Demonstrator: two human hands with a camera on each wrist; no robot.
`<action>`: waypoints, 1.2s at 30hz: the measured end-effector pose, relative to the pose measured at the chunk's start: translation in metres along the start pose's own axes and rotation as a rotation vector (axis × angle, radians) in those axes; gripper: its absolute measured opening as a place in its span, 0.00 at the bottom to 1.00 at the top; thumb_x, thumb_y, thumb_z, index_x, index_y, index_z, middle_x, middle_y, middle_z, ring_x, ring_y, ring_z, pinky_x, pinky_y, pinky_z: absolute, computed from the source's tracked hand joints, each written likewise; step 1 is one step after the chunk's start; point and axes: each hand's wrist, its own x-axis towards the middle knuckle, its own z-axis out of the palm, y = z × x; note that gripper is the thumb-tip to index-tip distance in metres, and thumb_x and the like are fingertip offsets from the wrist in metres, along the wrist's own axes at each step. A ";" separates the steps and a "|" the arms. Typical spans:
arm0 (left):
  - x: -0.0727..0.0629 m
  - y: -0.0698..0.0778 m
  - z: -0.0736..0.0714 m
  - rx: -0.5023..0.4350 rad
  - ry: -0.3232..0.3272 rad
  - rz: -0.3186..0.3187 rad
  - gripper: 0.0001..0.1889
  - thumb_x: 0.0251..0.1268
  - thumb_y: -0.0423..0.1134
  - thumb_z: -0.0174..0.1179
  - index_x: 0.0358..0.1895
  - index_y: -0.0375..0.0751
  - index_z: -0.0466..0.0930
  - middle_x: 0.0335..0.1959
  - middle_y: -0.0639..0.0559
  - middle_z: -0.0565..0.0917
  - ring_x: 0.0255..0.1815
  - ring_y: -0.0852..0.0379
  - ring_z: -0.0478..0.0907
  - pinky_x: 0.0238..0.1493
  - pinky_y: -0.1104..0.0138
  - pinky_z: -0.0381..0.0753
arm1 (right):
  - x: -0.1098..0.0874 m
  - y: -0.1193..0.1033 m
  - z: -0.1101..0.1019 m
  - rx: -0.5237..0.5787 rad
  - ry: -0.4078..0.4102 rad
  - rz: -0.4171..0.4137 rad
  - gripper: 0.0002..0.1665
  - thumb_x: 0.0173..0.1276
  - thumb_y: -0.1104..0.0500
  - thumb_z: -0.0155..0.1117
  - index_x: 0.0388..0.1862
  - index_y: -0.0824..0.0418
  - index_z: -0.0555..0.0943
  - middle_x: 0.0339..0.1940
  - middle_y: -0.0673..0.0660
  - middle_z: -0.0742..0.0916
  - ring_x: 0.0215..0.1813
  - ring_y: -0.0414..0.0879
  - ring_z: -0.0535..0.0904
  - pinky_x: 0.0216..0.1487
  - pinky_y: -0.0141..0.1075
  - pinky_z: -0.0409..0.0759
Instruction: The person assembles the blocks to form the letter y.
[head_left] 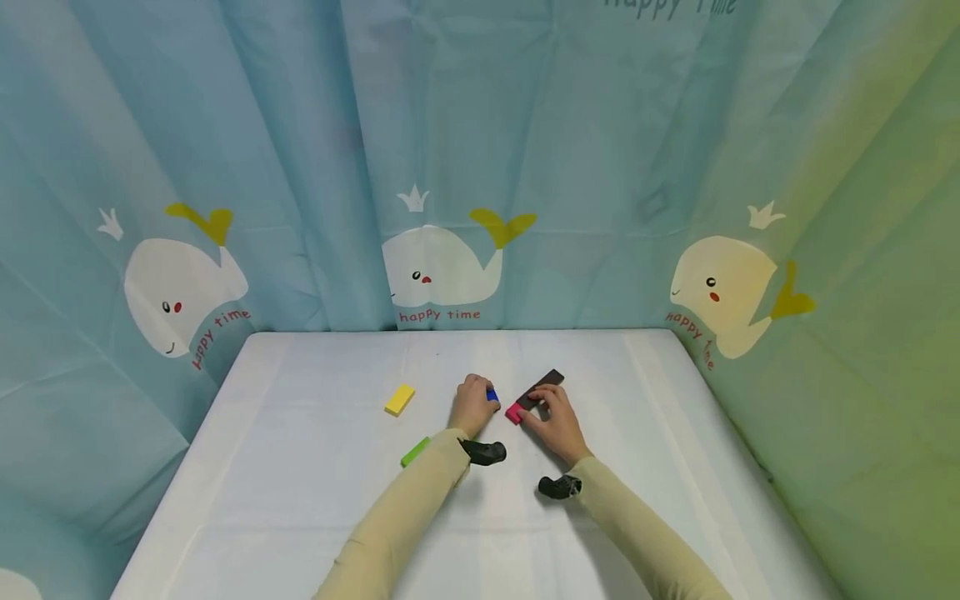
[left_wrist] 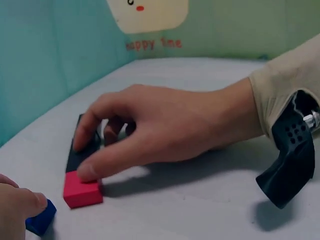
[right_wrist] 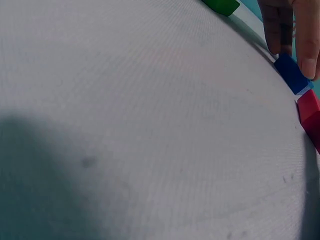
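Both my hands on small blocks at mid-table.

A yellow block (head_left: 400, 399) lies well left of my left hand (head_left: 472, 405); a green block (head_left: 415, 452) sits beside that sleeve. My left fingers pinch a blue block (head_left: 492, 396). Just right, my right hand (head_left: 555, 423) curls over a dark brown block (head_left: 542, 387), thumb touching the pink block (head_left: 513, 413).
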 end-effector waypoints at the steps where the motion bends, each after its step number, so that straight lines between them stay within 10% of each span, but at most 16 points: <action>1: -0.001 0.000 0.001 0.002 -0.002 -0.001 0.15 0.57 0.35 0.70 0.48 0.34 0.83 0.51 0.39 0.77 0.51 0.40 0.76 0.54 0.52 0.75 | 0.000 0.000 0.000 -0.001 -0.004 0.005 0.22 0.60 0.56 0.74 0.48 0.67 0.80 0.55 0.62 0.76 0.45 0.52 0.75 0.47 0.46 0.74; 12: -0.001 0.001 -0.003 -0.051 -0.050 0.005 0.19 0.55 0.31 0.70 0.51 0.31 0.83 0.49 0.37 0.77 0.54 0.45 0.75 0.57 0.57 0.75 | 0.001 -0.002 -0.001 -0.005 0.000 0.001 0.21 0.60 0.57 0.75 0.48 0.67 0.81 0.55 0.62 0.76 0.44 0.52 0.75 0.47 0.46 0.74; 36: -0.008 0.009 0.014 -0.172 0.065 -0.117 0.16 0.58 0.34 0.70 0.50 0.35 0.83 0.49 0.41 0.75 0.51 0.44 0.76 0.55 0.57 0.76 | 0.000 -0.001 -0.002 0.005 -0.016 0.029 0.22 0.61 0.56 0.73 0.49 0.67 0.80 0.57 0.62 0.75 0.47 0.54 0.75 0.50 0.48 0.74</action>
